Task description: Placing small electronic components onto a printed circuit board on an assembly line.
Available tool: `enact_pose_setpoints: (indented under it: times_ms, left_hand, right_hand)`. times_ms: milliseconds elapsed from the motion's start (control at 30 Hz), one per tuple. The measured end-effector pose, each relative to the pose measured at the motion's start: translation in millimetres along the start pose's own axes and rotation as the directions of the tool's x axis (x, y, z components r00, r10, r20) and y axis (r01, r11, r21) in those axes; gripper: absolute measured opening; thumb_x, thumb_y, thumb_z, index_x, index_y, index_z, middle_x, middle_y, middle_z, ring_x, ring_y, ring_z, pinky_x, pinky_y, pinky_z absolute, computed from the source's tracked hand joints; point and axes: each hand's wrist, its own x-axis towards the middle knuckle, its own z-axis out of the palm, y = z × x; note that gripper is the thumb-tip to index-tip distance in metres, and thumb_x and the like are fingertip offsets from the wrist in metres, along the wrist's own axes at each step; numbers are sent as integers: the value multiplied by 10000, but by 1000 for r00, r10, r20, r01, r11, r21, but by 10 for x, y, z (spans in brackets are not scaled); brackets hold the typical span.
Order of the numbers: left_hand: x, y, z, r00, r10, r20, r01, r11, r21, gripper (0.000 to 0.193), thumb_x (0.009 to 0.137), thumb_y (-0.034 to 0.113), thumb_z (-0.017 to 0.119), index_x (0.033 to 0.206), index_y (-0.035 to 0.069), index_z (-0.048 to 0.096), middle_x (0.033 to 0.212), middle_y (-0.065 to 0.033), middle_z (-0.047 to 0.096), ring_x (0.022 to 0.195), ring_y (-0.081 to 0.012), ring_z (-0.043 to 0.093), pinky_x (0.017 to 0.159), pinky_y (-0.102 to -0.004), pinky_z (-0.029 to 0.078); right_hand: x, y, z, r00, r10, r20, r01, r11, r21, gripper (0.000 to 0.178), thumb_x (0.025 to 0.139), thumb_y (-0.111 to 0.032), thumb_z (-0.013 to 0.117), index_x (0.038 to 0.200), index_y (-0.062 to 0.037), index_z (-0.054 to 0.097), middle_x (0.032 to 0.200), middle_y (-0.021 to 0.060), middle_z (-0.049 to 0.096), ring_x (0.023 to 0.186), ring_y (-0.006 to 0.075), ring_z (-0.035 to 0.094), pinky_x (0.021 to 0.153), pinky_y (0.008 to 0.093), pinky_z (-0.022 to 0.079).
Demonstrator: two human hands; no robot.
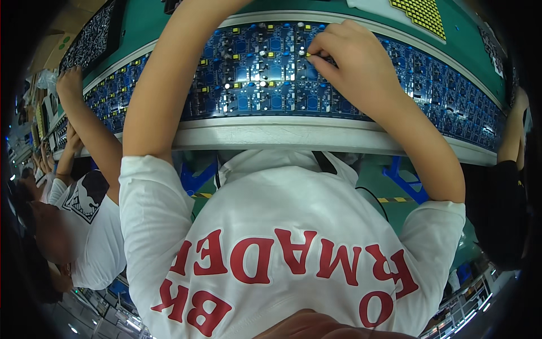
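My right hand (353, 59) is over the blue circuit boards (276, 100), thumb and forefinger pinched together. A bit of a small yellow component (308, 55) shows at the fingertips; the fingers cover the rest, and I cannot tell whether it touches the board. Yellow blocks and blue and white round parts stand on the boards to the left of this hand. To its right, the boards show no yellow blocks. My left forearm (164, 73) reaches across the boards and leaves the picture at the top, so the left hand is out of sight.
A metal rail (271, 125) edges the boards on my side. Beyond them, a tray of yellow components (420, 17) lies on the green surface (316, 7). A black tray of small parts (93, 37) is at far left. Co-workers' arms (84, 107) reach in at both sides.
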Motion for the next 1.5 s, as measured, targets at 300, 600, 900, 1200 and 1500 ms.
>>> enact_pose_setpoints:
  times_ms: [300, 600, 900, 1200, 1500]
  left_hand:
    - [-743, 266, -126, 935, -156, 318, 262, 908, -326, 185, 973, 82, 698, 1130, 10, 764, 1088, -62, 757, 967, -121, 685, 823, -239, 530]
    - [-1022, 522, -33, 907, -257, 335, 335, 921, -201, 157, 938, 1, 705, 1084, 14, 762, 1041, -61, 745, 966, -136, 678, 797, -245, 525]
    - [-1270, 739, 171, 940, -266, 214, 257, 964, 69, 125, 891, 48, 711, 1006, 52, 759, 968, -118, 758, 894, -317, 706, 810, -390, 548]
    - [-1276, 676, 223, 962, -202, 183, 177, 974, 141, 153, 863, 0, 739, 1008, 43, 763, 980, -122, 757, 894, -282, 727, 794, -344, 561]
    - [-1237, 683, 239, 961, -193, 200, 169, 977, 129, 137, 867, 4, 735, 997, 43, 754, 942, -118, 747, 854, -286, 718, 765, -352, 556]
  right_hand:
    - [85, 79, -319, 996, 54, -74, -50, 997, 54, 129, 841, -135, 769, 937, -54, 738, 904, 68, 690, 902, 280, 644, 811, 404, 503]
    - [-166, 864, -819, 959, 204, -198, -244, 948, -206, 175, 855, -108, 723, 1009, -31, 757, 935, 136, 674, 951, 349, 639, 862, 423, 507]
    - [-218, 957, -746, 967, 52, -251, -125, 951, -284, 95, 841, -82, 727, 908, -23, 762, 904, 115, 681, 928, 319, 646, 855, 418, 511]
    - [-204, 889, -778, 945, 114, -306, -209, 931, -298, 74, 840, -65, 698, 887, -22, 735, 929, 126, 679, 977, 334, 628, 887, 430, 502]
    - [-209, 954, -795, 927, 226, -300, -332, 867, -372, 99, 834, -110, 723, 877, -21, 717, 921, 144, 670, 979, 348, 622, 886, 439, 498]
